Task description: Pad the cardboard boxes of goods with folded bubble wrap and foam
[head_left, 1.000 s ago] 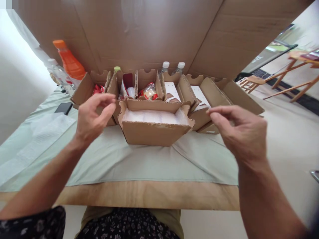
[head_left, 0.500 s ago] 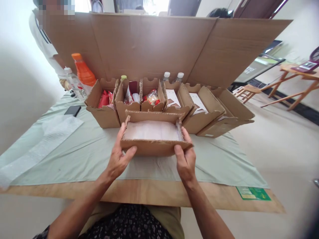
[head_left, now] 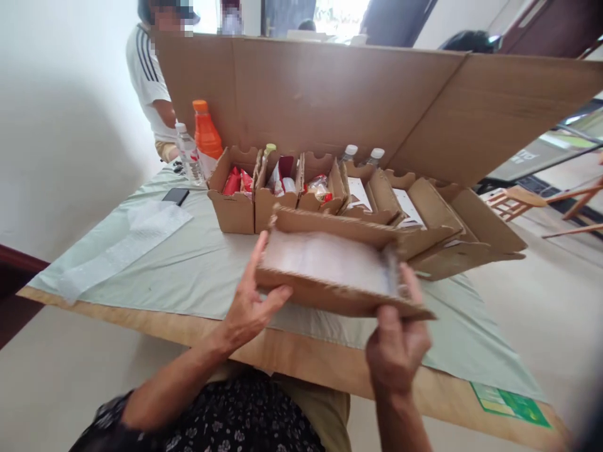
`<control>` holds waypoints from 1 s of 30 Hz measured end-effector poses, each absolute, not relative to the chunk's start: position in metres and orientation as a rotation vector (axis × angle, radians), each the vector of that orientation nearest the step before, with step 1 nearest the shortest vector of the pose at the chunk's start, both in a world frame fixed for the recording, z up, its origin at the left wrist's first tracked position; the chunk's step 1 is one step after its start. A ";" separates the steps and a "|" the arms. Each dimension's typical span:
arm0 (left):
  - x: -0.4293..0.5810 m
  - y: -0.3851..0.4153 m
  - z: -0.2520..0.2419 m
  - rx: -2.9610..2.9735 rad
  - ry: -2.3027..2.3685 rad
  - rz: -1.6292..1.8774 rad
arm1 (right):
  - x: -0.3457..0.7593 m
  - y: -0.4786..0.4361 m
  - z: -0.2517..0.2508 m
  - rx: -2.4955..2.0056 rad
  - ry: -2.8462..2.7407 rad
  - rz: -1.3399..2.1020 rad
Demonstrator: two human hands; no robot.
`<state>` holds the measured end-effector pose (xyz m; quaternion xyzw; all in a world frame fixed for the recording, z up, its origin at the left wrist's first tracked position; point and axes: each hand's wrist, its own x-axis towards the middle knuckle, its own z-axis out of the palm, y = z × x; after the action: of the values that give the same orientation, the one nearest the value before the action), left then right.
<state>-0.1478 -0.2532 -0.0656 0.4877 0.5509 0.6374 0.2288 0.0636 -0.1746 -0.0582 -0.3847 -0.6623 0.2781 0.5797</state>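
Note:
Between my hands is an open cardboard box (head_left: 325, 298), raised above the table and tilted, its right end lower and nearer to me. A whitish, translucent wrapped bundle (head_left: 330, 257), perhaps bubble wrap, fills it; what lies inside the wrap cannot be made out. My left hand (head_left: 252, 301) grips the left end, thumb on the front wall and fingers along the side. My right hand (head_left: 400, 342) holds the right end, thumb in front, slightly blurred. Just behind stands a row of open cardboard bins, the leftmost bin (head_left: 238, 213) holding red packets (head_left: 238, 182).
Bubble wrap (head_left: 127, 245) and a black phone (head_left: 176, 196) lie on the green cloth (head_left: 202, 276) at left. An orange bottle (head_left: 207, 135) and clear bottle (head_left: 189, 154) stand beside the bins. A tall cardboard panel (head_left: 330, 94) rises behind; beyond it is a person (head_left: 151, 81).
The box in my hands has come up and to the right, its right end swinging toward me. The whole view has turned left, so the bins appear farther right.

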 end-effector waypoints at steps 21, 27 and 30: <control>-0.198 -0.361 -0.097 0.762 2.121 2.050 | -0.090 -0.152 -0.087 -0.440 -2.006 1.149; -0.224 -0.377 -0.109 0.737 2.321 2.159 | -0.221 -0.139 -0.079 -0.276 -2.209 1.326; -0.240 -0.380 -0.119 0.779 2.488 2.073 | -0.251 -0.133 -0.082 -0.362 -2.246 1.230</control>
<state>-0.2400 -0.3796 -0.1190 0.2328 0.7436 0.6196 -0.0946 -0.2514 -0.1332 -0.0824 -0.1347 -0.8352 0.4573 0.2741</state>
